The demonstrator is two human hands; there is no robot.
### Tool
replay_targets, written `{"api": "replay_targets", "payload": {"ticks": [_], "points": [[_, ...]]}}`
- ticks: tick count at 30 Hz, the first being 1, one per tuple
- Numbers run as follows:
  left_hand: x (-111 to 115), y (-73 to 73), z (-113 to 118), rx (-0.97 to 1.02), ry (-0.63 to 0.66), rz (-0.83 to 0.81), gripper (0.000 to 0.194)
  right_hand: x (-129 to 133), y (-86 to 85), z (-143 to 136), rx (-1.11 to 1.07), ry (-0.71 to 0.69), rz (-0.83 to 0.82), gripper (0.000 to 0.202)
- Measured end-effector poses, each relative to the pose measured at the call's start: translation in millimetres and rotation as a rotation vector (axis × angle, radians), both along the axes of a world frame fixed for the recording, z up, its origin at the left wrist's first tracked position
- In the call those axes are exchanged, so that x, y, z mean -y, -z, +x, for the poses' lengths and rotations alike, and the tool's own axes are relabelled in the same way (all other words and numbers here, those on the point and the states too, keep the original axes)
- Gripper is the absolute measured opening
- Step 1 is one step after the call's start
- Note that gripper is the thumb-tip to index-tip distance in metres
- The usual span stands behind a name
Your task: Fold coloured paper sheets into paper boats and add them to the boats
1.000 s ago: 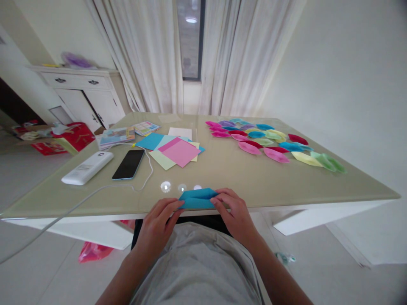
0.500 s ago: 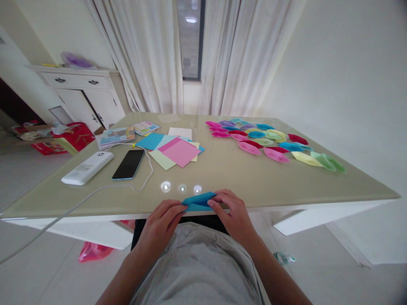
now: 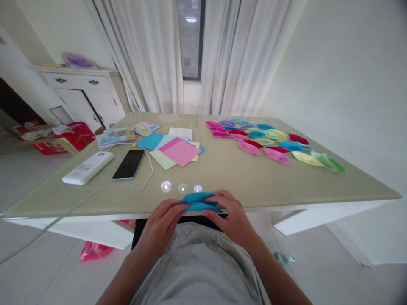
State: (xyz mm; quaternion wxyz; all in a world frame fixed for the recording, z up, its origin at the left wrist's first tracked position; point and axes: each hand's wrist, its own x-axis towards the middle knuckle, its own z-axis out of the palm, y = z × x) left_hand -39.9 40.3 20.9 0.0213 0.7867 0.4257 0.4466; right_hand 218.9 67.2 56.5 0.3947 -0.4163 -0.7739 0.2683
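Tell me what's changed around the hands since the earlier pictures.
The right hand's fingertips shifted left along the folded blue paper, its thumb coming nearer the body; the paper's right end has spread open. The left hand keeps hold of the left end. The phone and paper shapes stayed put.

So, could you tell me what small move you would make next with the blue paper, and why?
With the right hand, I would probably pinch the right end of the blue paper, since its two flaps gape there between thumb and fingers, while the left hand holds the other end.
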Motion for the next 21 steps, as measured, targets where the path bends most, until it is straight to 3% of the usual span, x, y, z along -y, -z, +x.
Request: {"api": "replay_targets", "payload": {"ticks": [8,12,21], "points": [[2.1,-2.4,1.8,0.049,0.012,-0.005,0.020,3.1,-6.0,0.6,0.065,-0.088,0.011,0.037],[2.1,-4.1,2.6,0.038,0.058,-0.024,0.021,4.3,-5.4,-0.5,0.094,-0.124,0.066,0.029],[0.6,-1.1,5.6,0.062,0.072,-0.032,0.019,7.7,-4.1,-5.7,0.252,-0.090,0.196,0.034]]}}
